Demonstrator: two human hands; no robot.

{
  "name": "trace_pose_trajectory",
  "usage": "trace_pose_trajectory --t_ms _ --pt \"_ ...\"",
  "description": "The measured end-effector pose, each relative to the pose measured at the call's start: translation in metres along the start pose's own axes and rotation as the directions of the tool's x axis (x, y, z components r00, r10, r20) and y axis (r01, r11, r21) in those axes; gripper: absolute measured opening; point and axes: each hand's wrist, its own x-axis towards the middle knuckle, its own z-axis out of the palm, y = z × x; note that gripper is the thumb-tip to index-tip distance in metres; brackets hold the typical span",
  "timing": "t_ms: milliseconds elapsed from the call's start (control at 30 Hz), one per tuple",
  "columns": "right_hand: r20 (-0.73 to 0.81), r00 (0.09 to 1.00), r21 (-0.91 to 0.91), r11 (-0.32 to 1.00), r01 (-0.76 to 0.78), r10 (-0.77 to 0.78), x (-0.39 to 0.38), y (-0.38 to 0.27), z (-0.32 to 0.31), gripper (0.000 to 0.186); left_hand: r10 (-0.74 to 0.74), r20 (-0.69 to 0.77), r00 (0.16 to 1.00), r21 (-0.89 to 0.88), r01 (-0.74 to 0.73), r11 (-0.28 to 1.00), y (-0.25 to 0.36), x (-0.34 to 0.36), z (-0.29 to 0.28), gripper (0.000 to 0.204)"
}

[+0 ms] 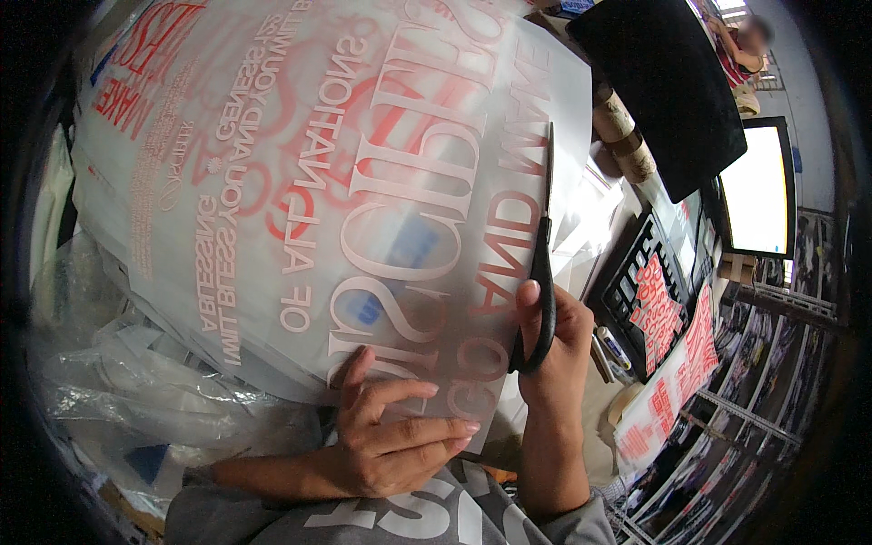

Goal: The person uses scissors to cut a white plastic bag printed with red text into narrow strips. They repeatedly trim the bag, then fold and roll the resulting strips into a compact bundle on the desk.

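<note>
A large translucent film sheet (309, 227) printed with mirrored red and white lettering spreads across most of the view. More printed sheets show through it, and two blue patches show beneath. Near the sheet's lower end, my left hand (391, 431) lies on it with the fingers stretched out. My right hand (559, 350) is closed around the black handles of a pair of scissors (543, 259). Their blades point away from me along the sheet's right strip, beside a row of red letters. Whether the lower blade is under the film, I cannot tell.
Crumpled clear plastic (182, 409) lies at the left. To the right are a cardboard tube (624, 136), a dark monitor (658, 82), a lit screen (756, 195), a black keyboard (627, 295) and red-printed film pieces (656, 309). Loaded shelves (767, 363) stand beyond; another person (740, 54) is far right.
</note>
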Motion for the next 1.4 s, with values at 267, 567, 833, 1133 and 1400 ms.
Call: trace_pose_trajectory --t_ms 267,567,833,1133,1400 --pt "-0.031 0.999 -0.054 0.998 0.030 -0.032 0.015 -0.011 0.002 0.040 0.007 0.002 1.000 0.016 -0.007 1.000 0.000 -0.003 0.001 0.009" --pt "-0.063 0.998 0.045 0.999 0.014 -0.011 0.035 -0.009 0.004 0.039 0.001 0.008 1.000 -0.017 -0.001 1.000 -0.002 -0.008 0.002 0.008" --pt "-0.079 0.996 -0.079 0.996 0.029 -0.035 0.051 -0.030 0.005 0.039 0.023 0.018 1.000 -0.029 -0.022 0.999 -0.003 -0.013 0.002 0.005" --pt "-0.025 0.997 0.006 0.997 0.075 -0.075 0.064 -0.033 -0.001 0.041 0.050 0.047 0.998 0.051 -0.052 0.997 -0.001 -0.041 -0.003 0.004" --pt "0.003 0.988 -0.027 0.988 0.155 -0.155 0.041 0.001 -0.039 0.035 -0.027 0.151 0.988 0.529 -0.058 0.847 -0.024 -0.011 -0.090 0.006"
